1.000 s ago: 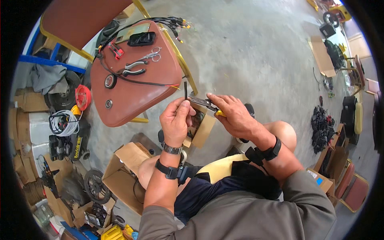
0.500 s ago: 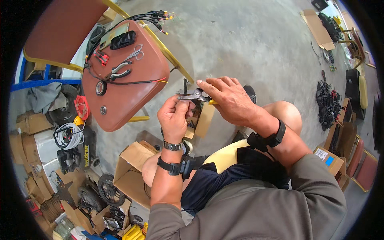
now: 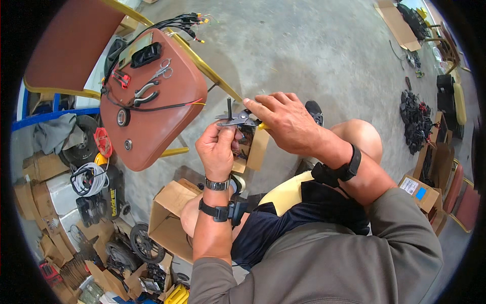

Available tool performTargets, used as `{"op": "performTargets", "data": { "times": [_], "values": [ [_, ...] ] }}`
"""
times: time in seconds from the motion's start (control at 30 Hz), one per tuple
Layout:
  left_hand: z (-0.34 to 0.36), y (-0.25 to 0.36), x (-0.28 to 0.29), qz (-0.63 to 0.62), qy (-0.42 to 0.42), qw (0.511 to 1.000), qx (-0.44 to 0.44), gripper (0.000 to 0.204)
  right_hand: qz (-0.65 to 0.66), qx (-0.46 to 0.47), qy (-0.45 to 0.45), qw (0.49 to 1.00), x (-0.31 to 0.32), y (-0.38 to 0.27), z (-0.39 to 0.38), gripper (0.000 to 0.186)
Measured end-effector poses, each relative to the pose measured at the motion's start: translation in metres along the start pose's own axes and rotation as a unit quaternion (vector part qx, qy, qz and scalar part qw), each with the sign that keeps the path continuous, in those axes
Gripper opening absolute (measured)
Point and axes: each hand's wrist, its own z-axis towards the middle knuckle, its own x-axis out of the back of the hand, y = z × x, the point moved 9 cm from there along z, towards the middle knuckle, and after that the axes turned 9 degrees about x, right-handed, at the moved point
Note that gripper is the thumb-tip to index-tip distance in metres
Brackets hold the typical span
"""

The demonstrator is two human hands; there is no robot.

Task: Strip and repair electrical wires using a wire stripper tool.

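My left hand (image 3: 216,149) is closed, thumb and fingers pinching a short black cable (image 3: 229,107) whose end stands up above the fingertips. In my right hand (image 3: 288,121) is a pair of wire strippers (image 3: 243,118) with grey metal jaws and yellow handles, gripped from above. The jaws are spread and reach across the cable just over my left thumb. My right fingers hide most of the handles. Below the cable, a small open cardboard box (image 3: 259,147) holds loose parts that are hard to make out.
On the brown chair seat (image 3: 167,121) at left lie pliers (image 3: 146,95), scissors (image 3: 163,69), a red cutter (image 3: 121,79), two round bearings, a black case and cables. Another open cardboard box (image 3: 167,210) stands by my left leg. Dark cable bundles (image 3: 416,121) lie at right.
The wire stripper jaws have opened around the cable; before, they looked closer together. Both hands have shifted only slightly left. The view has moved a little.
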Motion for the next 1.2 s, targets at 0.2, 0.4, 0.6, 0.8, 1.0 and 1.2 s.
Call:
{"op": "performTargets", "data": {
  "times": [0.2, 0.4, 0.6, 0.8, 1.0, 1.2],
  "values": [
    [0.000, 0.003, -0.002, 0.022, 0.005, 1.000, 0.003, 0.012, -0.004, 0.005, 0.003, 1.000, -0.001, 0.000, 0.000, 0.060],
    [-0.002, 0.005, -0.002, 0.039, 0.016, 0.999, 0.004, 0.012, 0.015, 0.005, -0.002, 1.000, -0.003, 0.000, -0.002, 0.061],
    [-0.002, 0.008, -0.002, 0.039, 0.024, 0.999, -0.013, 0.012, 0.061, -0.009, -0.012, 0.998, -0.006, 0.001, -0.003, 0.062],
    [-0.001, 0.009, -0.003, 0.033, 0.029, 0.999, -0.021, 0.012, 0.059, -0.012, -0.019, 0.998, -0.007, 0.002, -0.002, 0.063],
    [-0.002, 0.009, -0.003, 0.034, 0.035, 0.999, -0.012, 0.012, 0.065, -0.014, -0.019, 0.998, -0.006, 0.002, -0.003, 0.062],
    [-0.002, 0.009, -0.003, 0.053, 0.026, 0.998, -0.016, 0.012, 0.064, -0.015, -0.025, 0.998, -0.009, 0.003, -0.004, 0.061]
  ]
}}
